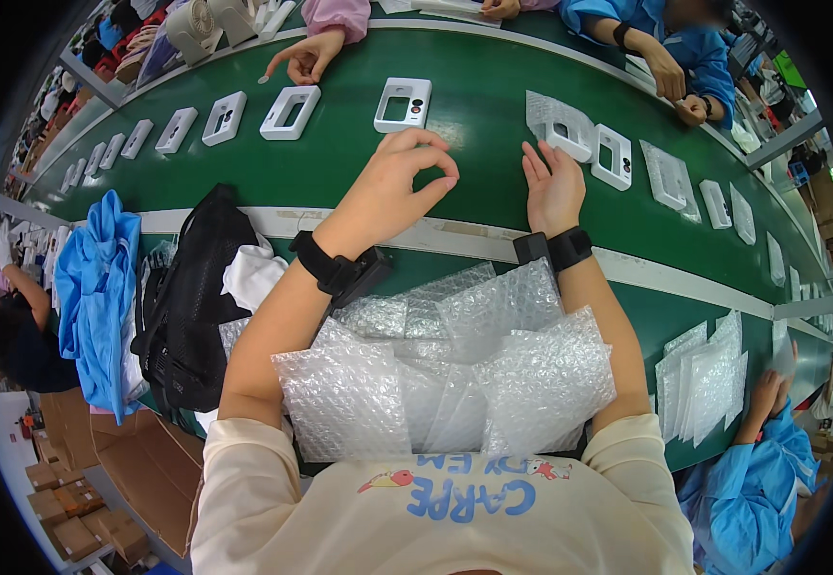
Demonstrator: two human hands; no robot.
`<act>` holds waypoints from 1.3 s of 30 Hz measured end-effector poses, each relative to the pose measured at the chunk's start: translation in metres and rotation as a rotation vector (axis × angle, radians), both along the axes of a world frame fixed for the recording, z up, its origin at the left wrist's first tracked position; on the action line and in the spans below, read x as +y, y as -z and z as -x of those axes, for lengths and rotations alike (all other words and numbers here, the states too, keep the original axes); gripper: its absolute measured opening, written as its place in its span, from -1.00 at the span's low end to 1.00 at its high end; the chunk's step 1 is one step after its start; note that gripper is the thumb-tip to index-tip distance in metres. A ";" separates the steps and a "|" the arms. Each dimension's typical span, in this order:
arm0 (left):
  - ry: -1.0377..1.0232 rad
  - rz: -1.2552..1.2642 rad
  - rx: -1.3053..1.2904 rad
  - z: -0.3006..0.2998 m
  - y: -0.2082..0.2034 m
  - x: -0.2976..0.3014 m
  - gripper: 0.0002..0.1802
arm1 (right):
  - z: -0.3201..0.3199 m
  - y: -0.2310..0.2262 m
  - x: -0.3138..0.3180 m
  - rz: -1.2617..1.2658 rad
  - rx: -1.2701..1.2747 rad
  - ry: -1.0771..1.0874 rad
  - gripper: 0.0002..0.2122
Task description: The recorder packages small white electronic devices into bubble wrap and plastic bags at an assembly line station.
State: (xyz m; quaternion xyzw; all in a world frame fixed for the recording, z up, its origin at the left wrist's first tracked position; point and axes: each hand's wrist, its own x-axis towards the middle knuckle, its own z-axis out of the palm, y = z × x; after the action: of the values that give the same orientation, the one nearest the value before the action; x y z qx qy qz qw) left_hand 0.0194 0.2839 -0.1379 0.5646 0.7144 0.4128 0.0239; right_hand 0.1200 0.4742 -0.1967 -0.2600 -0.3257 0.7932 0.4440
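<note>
My left hand (392, 189) is just below a white rectangular device (389, 123) with a cut-out window and small dark round parts. Its thumb and index finger curve toward each other with a gap between them, and nothing is held. On the right, my right hand (557, 192) has its fingers stretched upward, empty, close beneath a white device partly inside a clear bubble bag (543, 107). Beside that lies another bare white device (612, 157). A heap of clear bubble-wrap bags (445, 383) rests in front of my chest, between my forearms.
The green belt (340, 182) carries a row of white devices (224, 119) to the left and bagged ones (669, 178) to the right. A co-worker's hand (309, 57) reaches in across the belt. A black bag (196, 307) sits left; more bubble bags (708, 379) lie right.
</note>
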 end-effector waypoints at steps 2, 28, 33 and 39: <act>-0.015 -0.020 0.040 0.004 -0.002 -0.001 -0.91 | 0.001 0.006 0.005 0.043 0.003 -0.055 -0.84; -0.370 0.431 0.536 0.113 0.028 -0.064 -0.75 | 0.002 -0.002 -0.003 0.053 0.078 -0.449 -0.86; -0.341 0.233 0.296 0.078 -0.011 -0.038 -0.81 | 0.000 -0.016 -0.019 -0.241 0.003 -0.783 -0.82; 0.001 0.191 0.046 0.006 -0.029 -0.011 -0.75 | -0.004 -0.028 -0.051 -0.483 -0.159 -1.093 -0.68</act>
State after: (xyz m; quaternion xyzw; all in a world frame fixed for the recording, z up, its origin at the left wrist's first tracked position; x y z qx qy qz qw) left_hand 0.0138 0.2728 -0.1092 0.5694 0.7506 0.3296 0.0611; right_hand 0.1241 0.4237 -0.1691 -0.0051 -0.6154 0.7882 -0.0074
